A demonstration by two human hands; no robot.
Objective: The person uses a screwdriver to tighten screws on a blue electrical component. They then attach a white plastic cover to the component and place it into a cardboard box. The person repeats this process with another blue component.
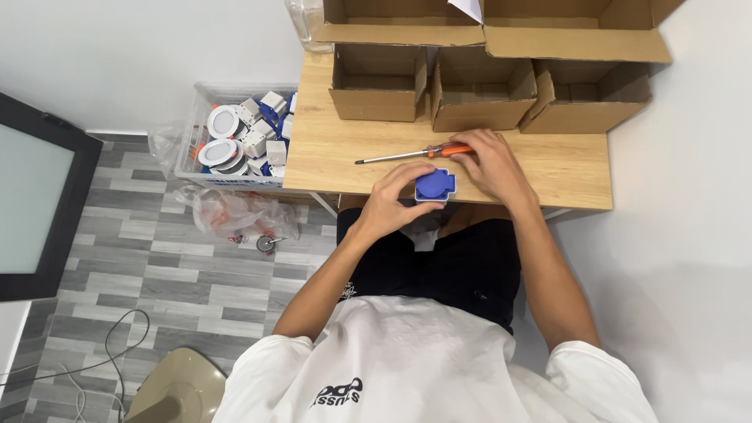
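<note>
Left hand [389, 205] curled around a blue socket [435, 186], gripping it at the near edge of the wooden table [345, 149]. Right hand [492, 164] half closed, fingers on the orange handle of a screwdriver [413, 153] lying just behind the socket; can't tell if it's gripped or only touched. Risk: socket hangs right at the table edge, so a loose grip could drop it into the lap or onto the floor; the round screwdriver could roll if nudged. Open cardboard boxes [380, 82] sit along the far side of the table. A clear bin [235, 141] of white and blue parts stands left of the table, with a crumpled plastic bag [235, 211] below it. Grey plank floor, white walls.
</note>
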